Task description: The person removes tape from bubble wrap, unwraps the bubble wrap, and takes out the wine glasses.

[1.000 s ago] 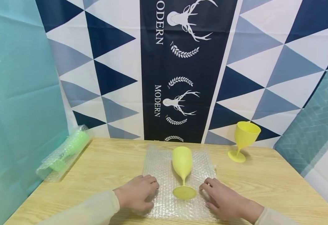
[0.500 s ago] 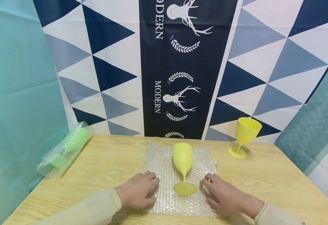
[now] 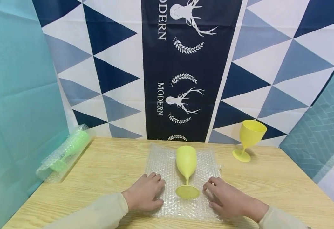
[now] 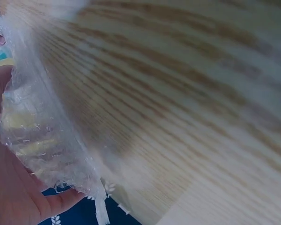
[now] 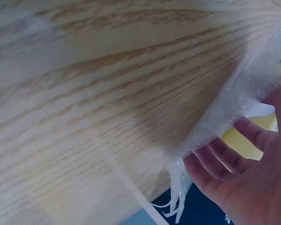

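Note:
In the head view a yellow plastic goblet (image 3: 186,162) lies on its side on a sheet of bubble wrap (image 3: 167,165), its round foot toward me. My left hand (image 3: 146,192) rests at the sheet's left edge. At the right edge rests my right hand (image 3: 228,198), fingers loosely bent. Neither touches the goblet. The left wrist view has the left hand (image 4: 16,187) against the rumpled bubble wrap (image 4: 51,154). Through the right wrist view, fingertips of the right hand (image 5: 243,173) touch the lifted wrap edge (image 5: 225,112), with some yellow visible behind.
A second yellow goblet (image 3: 250,136) stands upright at the back right of the wooden table (image 3: 112,159). A green goblet (image 3: 72,144) rolled in bubble wrap lies along the left edge. Patterned cloth (image 3: 118,63) hangs behind the table.
My left hand has shifted slightly to the right over the bubble wrap. The head view has tilted a little, so everything sits higher. The right hand and the goblets have hardly moved.

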Tool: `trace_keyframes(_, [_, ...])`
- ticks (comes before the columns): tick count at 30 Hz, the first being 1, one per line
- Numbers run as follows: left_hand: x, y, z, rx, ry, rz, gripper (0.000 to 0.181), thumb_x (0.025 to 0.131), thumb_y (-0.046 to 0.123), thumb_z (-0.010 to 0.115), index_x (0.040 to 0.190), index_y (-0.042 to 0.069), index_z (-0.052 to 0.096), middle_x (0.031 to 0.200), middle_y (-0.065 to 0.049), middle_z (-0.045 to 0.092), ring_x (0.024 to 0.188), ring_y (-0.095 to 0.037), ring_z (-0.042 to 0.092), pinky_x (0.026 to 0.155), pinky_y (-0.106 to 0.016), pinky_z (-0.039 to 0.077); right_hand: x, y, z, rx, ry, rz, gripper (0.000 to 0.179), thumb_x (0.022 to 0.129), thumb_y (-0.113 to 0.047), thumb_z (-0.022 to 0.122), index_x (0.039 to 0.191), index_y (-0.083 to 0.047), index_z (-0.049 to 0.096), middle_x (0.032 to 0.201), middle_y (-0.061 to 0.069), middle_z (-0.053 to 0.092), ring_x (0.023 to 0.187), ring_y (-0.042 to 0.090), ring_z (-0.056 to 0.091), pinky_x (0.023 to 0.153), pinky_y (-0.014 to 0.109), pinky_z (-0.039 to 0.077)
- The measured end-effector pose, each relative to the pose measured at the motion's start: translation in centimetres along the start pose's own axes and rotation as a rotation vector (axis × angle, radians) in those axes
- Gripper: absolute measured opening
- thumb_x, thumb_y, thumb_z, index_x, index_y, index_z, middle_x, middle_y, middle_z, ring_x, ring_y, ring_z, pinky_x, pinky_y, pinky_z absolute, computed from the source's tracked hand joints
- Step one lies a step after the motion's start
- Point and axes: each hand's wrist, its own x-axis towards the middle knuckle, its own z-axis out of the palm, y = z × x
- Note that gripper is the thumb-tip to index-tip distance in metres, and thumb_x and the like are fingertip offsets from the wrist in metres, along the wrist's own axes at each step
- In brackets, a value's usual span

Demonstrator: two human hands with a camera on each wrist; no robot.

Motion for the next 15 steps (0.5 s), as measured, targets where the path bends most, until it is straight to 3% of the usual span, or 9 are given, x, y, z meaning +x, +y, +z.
trace_keyframes(15, [-0.17,-0.30,0.38,-0.071,-0.003,0.002,0.042,0.085,0.052,0.057,0.111,0.020,0.056,0.098,0.006,0.054,0.085,-0.010,0.048,0.059,-0.021,0.039,-0.35,0.06,0.26,0.010,0.011,0.027,0.035,0.085,-0.025,0.069,0.117,-0.019,0.057,0.107,-0.006,0.051,0.087,0.001,0.043,0.069,0.022,0.046])
